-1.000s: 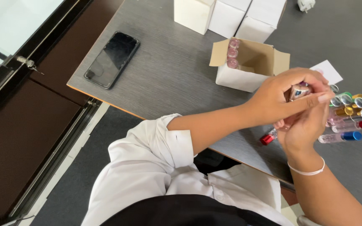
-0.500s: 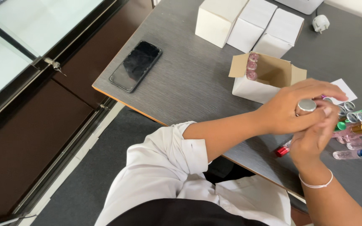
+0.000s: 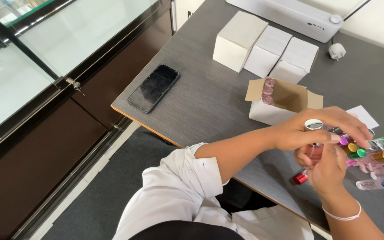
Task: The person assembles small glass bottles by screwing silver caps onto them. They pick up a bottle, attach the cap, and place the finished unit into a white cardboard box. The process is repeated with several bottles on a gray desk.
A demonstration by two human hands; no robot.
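Observation:
Both my hands meet over the right side of the grey table (image 3: 210, 102). My right hand (image 3: 327, 173), a white band on its wrist, grips the pinkish body of a small glass vial (image 3: 314, 151). My left hand (image 3: 323, 131) curls over it, fingers around its silver cap (image 3: 313, 125). The vial stands roughly upright between the hands. Just to the right lie several similar vials (image 3: 378, 155) with coloured caps. A red-capped vial (image 3: 299, 178) lies below my hands.
An open cardboard box (image 3: 290, 100) holds pink-topped vials behind my hands, with a white card (image 3: 364, 116) beside it. Three closed white boxes (image 3: 267, 49) stand further back. A black phone (image 3: 154, 87) lies at the left, near the table's edge. A glass cabinet (image 3: 45, 66) stands left.
The vial has turned more upright, with its silver cap now on top under my left fingers. The view has shifted, so the table and hands sit further right and lower.

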